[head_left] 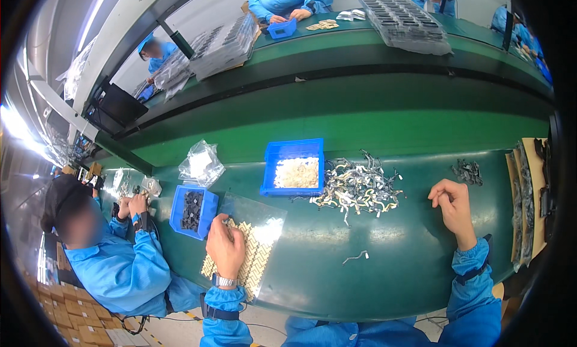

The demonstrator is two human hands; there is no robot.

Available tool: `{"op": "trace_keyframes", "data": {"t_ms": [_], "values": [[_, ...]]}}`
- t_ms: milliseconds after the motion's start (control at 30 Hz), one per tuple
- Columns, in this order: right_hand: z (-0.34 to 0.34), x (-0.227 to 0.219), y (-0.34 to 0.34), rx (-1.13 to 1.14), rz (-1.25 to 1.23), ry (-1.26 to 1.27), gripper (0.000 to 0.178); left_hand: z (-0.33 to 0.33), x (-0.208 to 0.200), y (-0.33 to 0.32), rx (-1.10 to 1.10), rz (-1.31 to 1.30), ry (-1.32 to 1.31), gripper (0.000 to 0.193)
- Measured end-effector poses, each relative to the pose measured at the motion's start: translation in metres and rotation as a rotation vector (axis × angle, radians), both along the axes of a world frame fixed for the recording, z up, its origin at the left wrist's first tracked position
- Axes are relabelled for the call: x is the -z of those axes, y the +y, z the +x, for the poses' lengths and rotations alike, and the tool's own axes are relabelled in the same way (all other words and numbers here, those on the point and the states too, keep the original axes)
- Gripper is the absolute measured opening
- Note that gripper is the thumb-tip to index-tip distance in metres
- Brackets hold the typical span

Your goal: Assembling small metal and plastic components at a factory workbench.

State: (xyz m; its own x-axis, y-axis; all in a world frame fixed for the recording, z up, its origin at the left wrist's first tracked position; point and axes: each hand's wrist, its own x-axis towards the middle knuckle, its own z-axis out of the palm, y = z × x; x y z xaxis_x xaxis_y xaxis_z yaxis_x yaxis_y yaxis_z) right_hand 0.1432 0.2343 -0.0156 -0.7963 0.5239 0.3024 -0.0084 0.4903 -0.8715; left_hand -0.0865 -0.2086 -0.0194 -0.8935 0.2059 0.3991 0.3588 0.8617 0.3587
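My left hand (225,249) is over a clear plastic sheet (273,218) bearing rows of small cream-coloured pieces (255,260). Its fingers are curled in, and anything they hold is hidden. Just beyond it stands a blue bin (208,206) of small black parts (192,207). On the right, my right hand (454,207) is closed, fingers bent toward the palm; I cannot make out anything in it. A small pile of black parts (467,171) lies just past that hand. One short cable with a white connector (364,254) lies alone on the green table (318,275).
A blue bin (293,141) of cream pieces stands beside a heap of short cables (360,188). Clear plastic bags (201,165) lie at the left back. Cardboard-edged stacks (522,203) border the right. A co-worker (120,257) sits close on my left. Stacked trays (406,25) stand beyond.
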Motion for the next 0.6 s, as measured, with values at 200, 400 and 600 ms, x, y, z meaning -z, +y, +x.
{"op": "trace_keyframes", "data": {"t_ms": [200,400,600], "values": [[-0.0001,0.0017,0.0000,0.003,0.010,-0.004,0.025,0.0002,-0.0006,-0.0007,0.007,-0.022,-0.009,0.028],[-0.0004,0.0032,0.0006,0.009,-0.003,0.010,0.025,-0.0011,-0.0013,-0.0002,0.024,-0.038,-0.001,0.028],[-0.0003,0.0025,0.0006,0.004,-0.001,0.001,0.024,-0.0024,-0.0013,-0.0003,0.022,-0.046,-0.003,0.028]]}}
